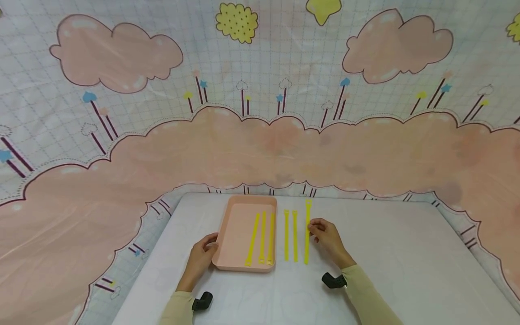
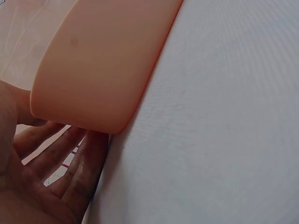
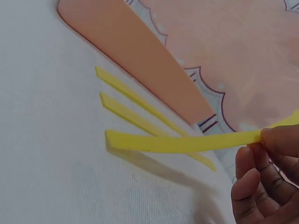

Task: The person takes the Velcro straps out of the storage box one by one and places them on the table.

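Note:
My right hand (image 1: 328,235) pinches a long yellow strap (image 3: 187,143) between thumb and fingertips. In the right wrist view, part of that strap stands off the table and casts a shadow. To its left on the table lie two more yellow straps (image 1: 286,234), side by side. Left of these sits a shallow pink tray (image 1: 232,234), with three yellow straps (image 1: 262,237) lying lengthwise in its right half. Each strap has a wider, slotted-looking end. My left hand (image 1: 201,256) holds the tray's left edge, thumb at the rim and fingers against the outer wall (image 2: 93,70).
A white-covered table (image 1: 390,262) bears everything. Behind it hangs a patterned cloth (image 1: 260,149) with pink clouds. Black wrist devices (image 1: 334,280) sit on both forearms, over pale sleeves (image 1: 367,293).

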Motion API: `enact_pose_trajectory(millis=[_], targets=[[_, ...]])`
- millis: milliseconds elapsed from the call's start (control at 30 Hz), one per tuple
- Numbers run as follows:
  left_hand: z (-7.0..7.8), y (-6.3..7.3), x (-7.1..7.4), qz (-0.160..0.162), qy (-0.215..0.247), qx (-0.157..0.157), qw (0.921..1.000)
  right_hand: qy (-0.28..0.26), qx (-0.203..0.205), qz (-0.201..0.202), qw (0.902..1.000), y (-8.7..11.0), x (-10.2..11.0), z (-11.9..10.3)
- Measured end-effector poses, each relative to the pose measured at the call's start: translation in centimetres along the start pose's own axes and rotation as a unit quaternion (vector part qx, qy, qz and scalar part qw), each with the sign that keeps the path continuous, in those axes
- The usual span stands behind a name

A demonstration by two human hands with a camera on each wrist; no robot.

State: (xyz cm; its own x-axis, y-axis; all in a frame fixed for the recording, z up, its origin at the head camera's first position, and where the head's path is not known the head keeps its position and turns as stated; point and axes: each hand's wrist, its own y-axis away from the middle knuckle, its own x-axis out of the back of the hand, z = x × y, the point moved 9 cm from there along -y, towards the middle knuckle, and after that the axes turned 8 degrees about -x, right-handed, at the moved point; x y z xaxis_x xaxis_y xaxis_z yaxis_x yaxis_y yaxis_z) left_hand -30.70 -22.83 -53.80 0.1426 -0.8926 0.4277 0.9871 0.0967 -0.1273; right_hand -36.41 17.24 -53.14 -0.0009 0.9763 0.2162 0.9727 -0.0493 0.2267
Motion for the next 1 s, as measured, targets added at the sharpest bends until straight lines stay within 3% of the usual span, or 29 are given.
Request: enact_pose_trajectory(millis=[633, 1000], targets=[[0.0, 0.0, -0.1, -0.005, 0.002, -0.001, 1.0, 0.092, -0.002, 0.006, 0.9957, -1.3, -0.1, 0.9], [-0.1, 0.0, -0.1, -0.008, -0.001, -0.006, 1.0, 0.147, -0.035, -0.004, 0.9886, -2.2, 0.0, 1.7]])
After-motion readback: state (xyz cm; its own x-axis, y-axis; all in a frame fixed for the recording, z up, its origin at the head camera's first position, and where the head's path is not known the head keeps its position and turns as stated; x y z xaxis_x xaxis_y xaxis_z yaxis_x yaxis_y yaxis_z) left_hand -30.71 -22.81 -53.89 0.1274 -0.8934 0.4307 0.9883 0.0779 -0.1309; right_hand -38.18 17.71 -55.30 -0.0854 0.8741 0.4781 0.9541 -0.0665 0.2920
